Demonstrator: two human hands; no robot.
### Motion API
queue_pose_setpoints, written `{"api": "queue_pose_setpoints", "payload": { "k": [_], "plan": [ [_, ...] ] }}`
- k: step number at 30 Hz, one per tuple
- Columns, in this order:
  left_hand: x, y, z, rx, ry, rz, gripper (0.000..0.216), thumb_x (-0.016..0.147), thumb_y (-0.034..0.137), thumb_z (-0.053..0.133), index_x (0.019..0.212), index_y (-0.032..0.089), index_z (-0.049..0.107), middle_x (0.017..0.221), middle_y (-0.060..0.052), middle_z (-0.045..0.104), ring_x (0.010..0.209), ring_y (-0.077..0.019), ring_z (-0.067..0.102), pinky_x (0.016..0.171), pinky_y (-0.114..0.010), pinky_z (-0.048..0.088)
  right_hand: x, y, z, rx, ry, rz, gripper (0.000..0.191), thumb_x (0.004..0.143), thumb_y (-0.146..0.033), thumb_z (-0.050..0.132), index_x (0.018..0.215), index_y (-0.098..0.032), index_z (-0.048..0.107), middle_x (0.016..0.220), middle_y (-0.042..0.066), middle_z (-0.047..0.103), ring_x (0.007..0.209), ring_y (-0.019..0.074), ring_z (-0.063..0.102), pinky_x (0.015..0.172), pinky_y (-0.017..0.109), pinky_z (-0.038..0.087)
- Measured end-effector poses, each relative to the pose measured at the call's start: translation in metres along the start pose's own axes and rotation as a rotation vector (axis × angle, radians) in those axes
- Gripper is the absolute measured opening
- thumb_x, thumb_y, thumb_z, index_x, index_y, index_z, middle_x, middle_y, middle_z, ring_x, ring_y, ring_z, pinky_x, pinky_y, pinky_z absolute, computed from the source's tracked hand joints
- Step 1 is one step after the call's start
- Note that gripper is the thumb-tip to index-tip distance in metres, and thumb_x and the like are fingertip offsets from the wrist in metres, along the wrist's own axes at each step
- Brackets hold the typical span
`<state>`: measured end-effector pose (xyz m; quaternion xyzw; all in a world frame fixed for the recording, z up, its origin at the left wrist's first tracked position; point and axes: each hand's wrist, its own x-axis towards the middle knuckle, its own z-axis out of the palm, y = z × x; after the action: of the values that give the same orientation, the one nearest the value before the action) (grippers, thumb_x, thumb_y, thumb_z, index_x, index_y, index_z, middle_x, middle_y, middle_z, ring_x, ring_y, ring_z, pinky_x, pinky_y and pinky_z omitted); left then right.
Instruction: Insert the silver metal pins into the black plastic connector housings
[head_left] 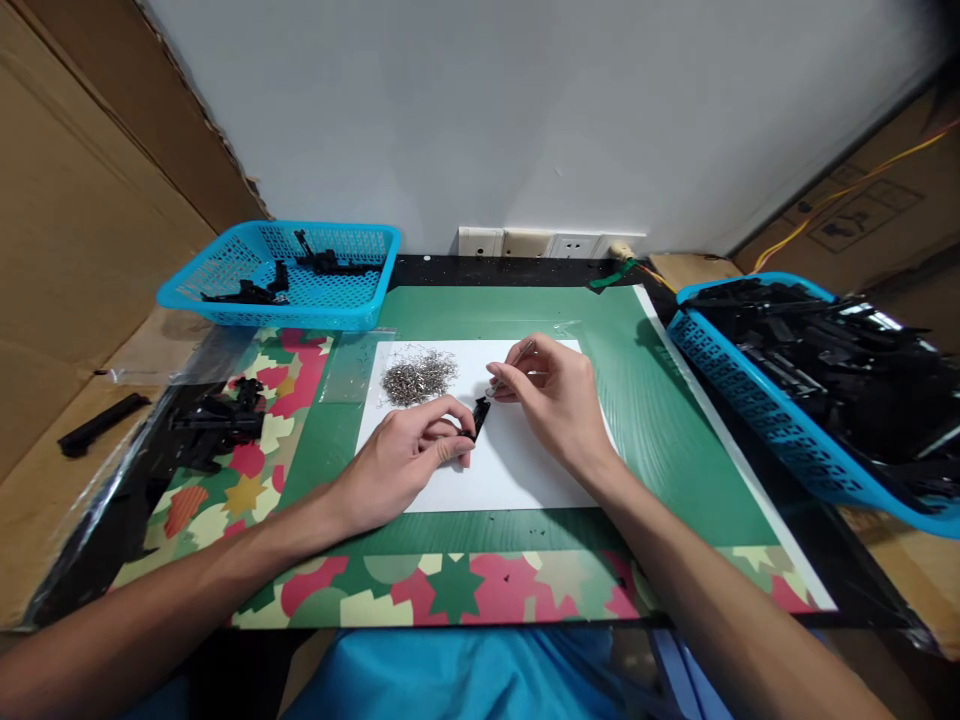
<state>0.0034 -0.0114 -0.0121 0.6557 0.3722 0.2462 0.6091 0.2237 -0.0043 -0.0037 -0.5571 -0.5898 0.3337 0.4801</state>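
My left hand (409, 450) pinches a small black plastic part (481, 412) between thumb and fingers, just over a white sheet of paper (517, 485). To its right, my right hand (551, 395) is closed on slim metal tweezers (528, 348), whose tip points down toward the black part. Whether the tip holds anything is too small to tell. On the paper, beyond my left hand, lies a heap of tiny silvery wire pieces (416, 378) that look like springs. My fingers partly hide the black part.
A blue basket (375, 315) at the back left holds a few black parts. Another blue basket (787, 440) on the right is heaped with black parts. More black parts (217, 425) lie at the left, near a long black piece (103, 424). Wall sockets (574, 245) line the back.
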Motion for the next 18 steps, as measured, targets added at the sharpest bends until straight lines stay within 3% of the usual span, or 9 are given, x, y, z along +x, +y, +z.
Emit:
{"api": "queue_pose_setpoints", "payload": {
  "k": [18],
  "plan": [
    [0.0014, 0.0013, -0.002, 0.106, -0.008, 0.007, 0.006, 0.1, 0.023, 0.059, 0.105, 0.021, 0.061, 0.08, -0.001, 0.074, 0.08, -0.0165, 0.072, 0.075, -0.027, 0.053, 0.0014, 0.0004, 0.0002, -0.265, -0.075, -0.087, 0.025, 0.097, -0.037, 0.071, 0.081, -0.023, 0.059, 0.078, 0.003, 0.072, 0.069, 0.0174, 0.067, 0.068, 0.033, 0.052]
  ]
}}
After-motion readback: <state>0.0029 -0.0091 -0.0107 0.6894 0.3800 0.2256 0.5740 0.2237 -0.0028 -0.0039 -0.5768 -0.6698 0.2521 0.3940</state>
